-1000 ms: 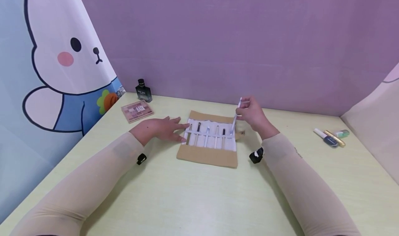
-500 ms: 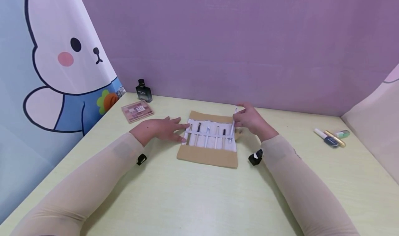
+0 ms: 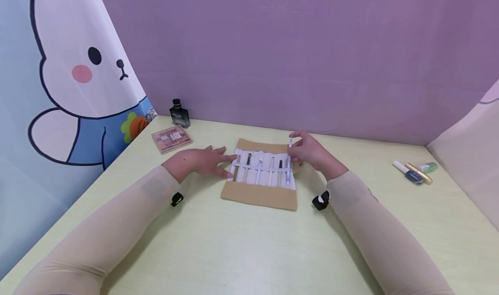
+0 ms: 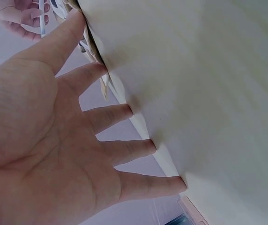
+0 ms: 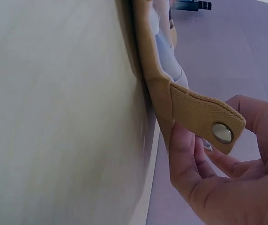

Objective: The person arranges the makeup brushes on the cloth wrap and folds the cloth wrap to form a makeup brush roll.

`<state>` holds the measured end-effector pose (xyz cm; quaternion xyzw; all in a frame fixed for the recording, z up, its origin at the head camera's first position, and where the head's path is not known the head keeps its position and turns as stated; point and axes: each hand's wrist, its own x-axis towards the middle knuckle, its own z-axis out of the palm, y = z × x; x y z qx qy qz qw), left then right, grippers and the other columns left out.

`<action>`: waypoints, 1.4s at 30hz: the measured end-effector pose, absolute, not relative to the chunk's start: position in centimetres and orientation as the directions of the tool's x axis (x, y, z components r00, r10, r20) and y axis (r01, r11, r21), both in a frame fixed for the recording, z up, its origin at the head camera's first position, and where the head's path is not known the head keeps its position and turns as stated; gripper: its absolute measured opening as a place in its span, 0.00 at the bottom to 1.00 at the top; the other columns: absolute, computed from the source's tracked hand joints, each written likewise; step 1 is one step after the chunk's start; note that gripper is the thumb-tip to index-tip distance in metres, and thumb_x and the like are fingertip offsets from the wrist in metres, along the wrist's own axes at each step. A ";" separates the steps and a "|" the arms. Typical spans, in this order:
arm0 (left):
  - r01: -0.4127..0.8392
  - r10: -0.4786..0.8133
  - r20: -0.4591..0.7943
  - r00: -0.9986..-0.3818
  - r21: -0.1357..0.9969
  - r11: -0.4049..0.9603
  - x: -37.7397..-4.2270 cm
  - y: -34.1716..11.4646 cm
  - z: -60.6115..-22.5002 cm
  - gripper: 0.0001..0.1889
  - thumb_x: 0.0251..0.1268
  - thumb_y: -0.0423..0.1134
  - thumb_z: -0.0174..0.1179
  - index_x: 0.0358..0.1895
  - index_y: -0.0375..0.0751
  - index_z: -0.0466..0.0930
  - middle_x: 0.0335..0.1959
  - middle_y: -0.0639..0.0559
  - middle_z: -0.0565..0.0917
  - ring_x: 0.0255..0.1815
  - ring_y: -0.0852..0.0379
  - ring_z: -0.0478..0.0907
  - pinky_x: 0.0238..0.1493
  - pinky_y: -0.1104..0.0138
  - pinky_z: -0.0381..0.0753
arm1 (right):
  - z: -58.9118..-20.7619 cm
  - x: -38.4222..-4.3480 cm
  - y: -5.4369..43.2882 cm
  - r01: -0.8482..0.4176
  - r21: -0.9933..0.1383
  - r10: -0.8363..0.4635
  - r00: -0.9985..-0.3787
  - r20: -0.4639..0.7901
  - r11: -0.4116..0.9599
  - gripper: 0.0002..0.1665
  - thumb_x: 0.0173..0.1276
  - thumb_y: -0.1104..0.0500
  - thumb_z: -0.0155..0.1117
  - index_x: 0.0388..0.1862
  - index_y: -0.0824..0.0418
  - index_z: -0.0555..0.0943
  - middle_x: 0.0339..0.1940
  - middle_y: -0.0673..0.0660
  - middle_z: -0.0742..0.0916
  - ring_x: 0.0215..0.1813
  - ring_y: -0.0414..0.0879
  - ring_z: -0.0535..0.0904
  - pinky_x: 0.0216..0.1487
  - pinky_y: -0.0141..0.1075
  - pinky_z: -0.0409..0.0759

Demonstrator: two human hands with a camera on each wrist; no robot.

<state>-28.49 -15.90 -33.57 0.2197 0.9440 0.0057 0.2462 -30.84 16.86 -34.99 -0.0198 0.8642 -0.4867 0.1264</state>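
A tan brush roll [image 3: 259,196] lies unrolled on the table, its white lining facing up. Several slim makeup brushes [image 3: 259,171] sit side by side under its elastic band. At the right end, my right hand [image 3: 309,152] pinches the upper part of a white makeup brush [image 3: 288,176], whose lower part runs under the band. The right wrist view shows a tan snap tab [image 5: 204,115] standing out beside that hand, partly hiding its fingers. My left hand [image 3: 210,161] spreads straight fingers, with thumb and index at the roll's left edge; in the left wrist view the fingertips [image 4: 183,183] rest on the tabletop.
A pink eyeshadow palette [image 3: 171,139] and a dark perfume bottle [image 3: 179,114] stand at the back left. On the right lie a dark nail polish bottle with white cap [image 3: 413,176], a gold tube [image 3: 419,173] and a green bottle [image 3: 428,167]. A purple curtain [image 3: 273,61] closes the back.
My right hand has brought the white brush down and slightly left, from tilted above the roll to lying along it, its lower end farther down past the band. My left hand stays put.
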 end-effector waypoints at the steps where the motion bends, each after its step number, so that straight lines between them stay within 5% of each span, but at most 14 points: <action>1: 0.413 0.418 -0.461 -0.783 0.118 0.903 -28.5 -15.9 -33.6 0.42 0.79 0.70 0.51 0.88 0.66 0.48 0.92 0.40 0.42 0.89 0.23 0.39 0.84 0.28 0.48 | -35.0 -30.7 16.9 0.077 -0.839 -0.165 -0.967 -0.195 0.539 0.40 0.77 0.66 0.59 0.84 0.62 0.58 0.65 0.69 0.79 0.48 0.50 0.84 0.52 0.37 0.89; 15: 0.406 0.414 -0.459 -0.786 0.122 0.906 -28.5 -16.0 -33.6 0.41 0.79 0.68 0.53 0.88 0.68 0.48 0.92 0.42 0.42 0.90 0.25 0.38 0.84 0.27 0.50 | -34.8 -29.3 16.9 0.004 -0.733 -0.189 -0.965 -0.181 0.680 0.35 0.73 0.57 0.63 0.74 0.68 0.65 0.62 0.68 0.79 0.53 0.53 0.80 0.46 0.37 0.81; 42: 0.405 0.413 -0.467 -0.782 0.123 0.906 -28.5 -15.8 -33.6 0.41 0.79 0.68 0.52 0.88 0.66 0.48 0.92 0.41 0.43 0.89 0.24 0.39 0.85 0.28 0.49 | -35.0 -28.2 16.8 -0.110 -0.544 -0.255 -0.947 -0.198 0.832 0.20 0.81 0.53 0.54 0.61 0.66 0.79 0.60 0.64 0.84 0.57 0.54 0.78 0.55 0.42 0.80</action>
